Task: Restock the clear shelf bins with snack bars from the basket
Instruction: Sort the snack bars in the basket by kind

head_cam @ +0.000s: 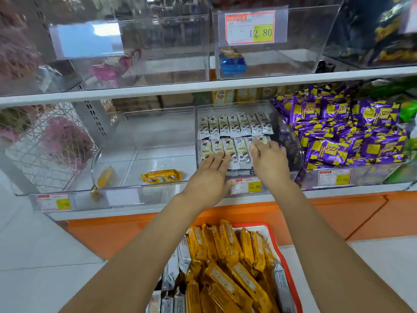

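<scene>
Two rows of white snack bars (234,127) fill the middle clear bin (198,136) on the lower shelf. My left hand (208,177) lies flat with straight fingers on the front row of bars. My right hand (268,161) presses the right end of that row, fingers spread and holding nothing. The left clear bin (117,141) contains a single yellow snack bar (161,176), with another yellow bar (105,178) leaning at its front left corner. Below my arms, the red basket (274,240) holds several yellow bars (228,267) and a few white bars (178,260).
Purple and yellow snack packs (343,132) are piled in the bin to the right. The upper shelf carries clear bins, one with a blue pack (233,63) and a price tag (250,27). An orange base (338,213) runs under the shelf.
</scene>
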### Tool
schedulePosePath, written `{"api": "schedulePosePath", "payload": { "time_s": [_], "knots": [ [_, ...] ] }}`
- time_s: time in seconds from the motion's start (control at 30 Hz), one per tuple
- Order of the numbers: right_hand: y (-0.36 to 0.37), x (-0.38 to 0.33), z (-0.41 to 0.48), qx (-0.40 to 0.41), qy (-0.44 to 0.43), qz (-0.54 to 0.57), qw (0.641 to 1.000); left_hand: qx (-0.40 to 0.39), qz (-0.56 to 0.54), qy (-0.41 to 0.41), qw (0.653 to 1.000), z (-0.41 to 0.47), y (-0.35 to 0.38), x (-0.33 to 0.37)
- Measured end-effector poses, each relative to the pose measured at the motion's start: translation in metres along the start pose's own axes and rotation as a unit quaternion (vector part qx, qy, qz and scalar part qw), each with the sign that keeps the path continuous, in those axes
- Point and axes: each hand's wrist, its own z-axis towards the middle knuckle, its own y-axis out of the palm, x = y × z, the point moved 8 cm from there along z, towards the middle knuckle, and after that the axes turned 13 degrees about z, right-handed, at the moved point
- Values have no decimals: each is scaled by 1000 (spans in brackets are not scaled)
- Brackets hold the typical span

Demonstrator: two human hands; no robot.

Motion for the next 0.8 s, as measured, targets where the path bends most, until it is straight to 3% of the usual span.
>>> {"api": "schedulePosePath", "payload": {
  "time_s": [0.2, 0.3, 0.47, 0.53, 0.63, 0.73, 0.8],
  "knots": [
    [3, -5, -9, -24, -24, -30, 999, -1, -15, 5, 1000, 2, 1, 0],
    [-2, -7, -6, -50, -20, 6, 999, 15, -60, 13, 998, -8, -12, 1],
    [-49, -26, -43, 41, -50, 135, 989, 124, -204, -68, 969, -61, -38, -16],
    [-58, -17, -69, 33, -28, 131, 990, 129, -223, -101, 961, -87, -29, -27],
    [-28, 23, -111, -88, 66, 48, 993, 78, -228, -136, 961, -124, 6, -39],
    [18, 60, -155, -234, 121, -65, 963, -10, -196, -162, 967, -151, 54, -45],
    [39, 76, -180, -278, 135, -105, 945, -53, -176, -179, 967, -167, 83, -50]
  ]
}}
